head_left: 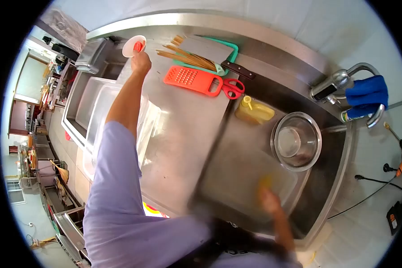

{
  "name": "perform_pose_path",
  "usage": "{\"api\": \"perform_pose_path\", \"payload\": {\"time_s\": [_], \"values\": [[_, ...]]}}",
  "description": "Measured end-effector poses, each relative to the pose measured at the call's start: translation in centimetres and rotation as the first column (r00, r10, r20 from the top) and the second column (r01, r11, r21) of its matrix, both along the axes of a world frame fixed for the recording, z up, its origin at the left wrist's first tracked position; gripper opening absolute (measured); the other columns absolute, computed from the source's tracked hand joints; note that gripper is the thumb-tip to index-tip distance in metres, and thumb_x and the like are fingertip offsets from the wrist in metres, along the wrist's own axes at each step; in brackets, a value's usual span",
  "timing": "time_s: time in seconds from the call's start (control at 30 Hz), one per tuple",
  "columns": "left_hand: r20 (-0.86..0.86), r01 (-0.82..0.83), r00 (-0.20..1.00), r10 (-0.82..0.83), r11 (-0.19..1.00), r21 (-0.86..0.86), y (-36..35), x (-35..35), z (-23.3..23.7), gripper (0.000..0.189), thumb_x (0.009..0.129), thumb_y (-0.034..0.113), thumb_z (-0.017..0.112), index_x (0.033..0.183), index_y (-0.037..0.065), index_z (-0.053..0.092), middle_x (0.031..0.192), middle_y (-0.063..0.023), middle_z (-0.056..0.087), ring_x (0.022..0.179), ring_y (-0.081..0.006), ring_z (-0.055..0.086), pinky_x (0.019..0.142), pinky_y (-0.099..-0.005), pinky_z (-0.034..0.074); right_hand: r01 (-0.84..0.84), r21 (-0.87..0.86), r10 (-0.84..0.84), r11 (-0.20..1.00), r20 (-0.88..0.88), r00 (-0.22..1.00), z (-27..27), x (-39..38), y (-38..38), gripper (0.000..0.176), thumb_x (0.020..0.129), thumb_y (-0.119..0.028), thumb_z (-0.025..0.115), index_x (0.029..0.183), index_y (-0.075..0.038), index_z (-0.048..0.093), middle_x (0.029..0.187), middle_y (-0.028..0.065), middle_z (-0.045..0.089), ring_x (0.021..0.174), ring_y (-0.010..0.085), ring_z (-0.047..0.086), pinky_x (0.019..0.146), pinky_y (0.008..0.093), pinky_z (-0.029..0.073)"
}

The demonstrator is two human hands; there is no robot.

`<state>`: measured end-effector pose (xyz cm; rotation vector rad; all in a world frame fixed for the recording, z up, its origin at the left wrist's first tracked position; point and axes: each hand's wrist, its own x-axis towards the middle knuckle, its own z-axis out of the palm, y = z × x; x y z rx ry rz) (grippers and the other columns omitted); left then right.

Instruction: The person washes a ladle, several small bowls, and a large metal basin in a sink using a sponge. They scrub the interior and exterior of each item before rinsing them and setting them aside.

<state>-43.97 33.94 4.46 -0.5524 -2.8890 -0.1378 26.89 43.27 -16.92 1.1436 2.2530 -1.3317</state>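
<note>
My left hand [141,63] reaches to the far left end of the counter. Its fingers are closed at the near rim of a small white bowl [128,46], where red pieces [138,46] show against the inside. Down in the sink, my right hand [271,201] is smeared by motion and closed on a small yellow thing [265,182], too blurred to name. Under it lies a translucent plastic tray or lid [236,167]. Beyond that hand a steel bowl [318,143] stands in the sink, near a yellow-capped bottle [257,112] lying on its side.
An orange grater [187,79], red scissors [232,89] and a dark-handled knife [239,70] lie on the steel counter [183,134]. Wooden chopsticks [187,58] rest on a green tray [233,45]. A blue cloth [366,91] hangs over the faucet [337,80]. Clear plastic containers [103,96] stand left.
</note>
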Motion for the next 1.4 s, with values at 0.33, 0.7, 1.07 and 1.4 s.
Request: {"api": "perform_pose_path", "payload": {"time_s": [0.33,0.7,1.07,1.4], "values": [[-0.247,0.694,0.717,-0.651,0.700,0.168,-2.5,21.0,3.5,0.036,0.082,-0.001,0.052,0.117,-0.006,0.044,0.126,-0.0177,0.043,0.112,-0.0383,0.047,0.089,-0.0444,0.044,-0.154,0.518,0.333,0.841,-0.273,0.902,3.6,-0.8,0.4,0.042,0.088,-0.023,0.054,0.127,-0.009,0.048,0.110,0.0191,0.059,0.098,0.0349,0.058,0.084,0.0418,0.045],[-0.180,0.970,-0.065,-0.982,-0.104,0.220,-2.8,56.9,-0.6,0.023,0.082,0.003,0.053,0.103,-0.006,0.056,0.126,-0.0119,0.046,0.111,-0.0312,0.052,0.082,-0.0374,0.051,0.671,0.550,-0.004,0.497,-0.772,0.636,24.8,5.7,-4.8,0.083,0.072,-0.040,0.073,0.138,-0.009,0.032,0.132,0.0172,0.041,0.123,0.0320,0.039,0.102,0.0433,0.032],[-0.033,0.921,-0.320,-0.947,-0.319,0.222,-6.7,63.6,0.2,0.026,0.083,0.008,0.054,0.105,-0.004,0.056,0.119,-0.0081,0.048,0.104,-0.0212,0.055,0.071,-0.0326,0.055,0.088,0.672,0.022,0.735,-0.153,0.988,25.8,12.3,-12.2,0.063,0.061,-0.027,0.079,0.115,-0.014,0.051,0.109,0.0064,0.057,0.107,0.0266,0.053,0.089,0.0375,0.042],[-0.123,0.866,-0.462,-0.878,-0.476,0.153,-9.3,63.6,2.3,0.027,0.083,0.009,0.053,0.106,-0.006,0.057,0.116,-0.0080,0.047,0.106,-0.0204,0.054,0.077,-0.0301,0.054,0.352,0.083,-0.288,0.932,-0.417,0.862,26.4,14.1,-16.3,0.059,0.069,-0.021,0.073,0.122,-0.007,0.049,0.091,0.0050,0.060,0.087,0.0164,0.057,0.080,0.0312,0.046]]}}
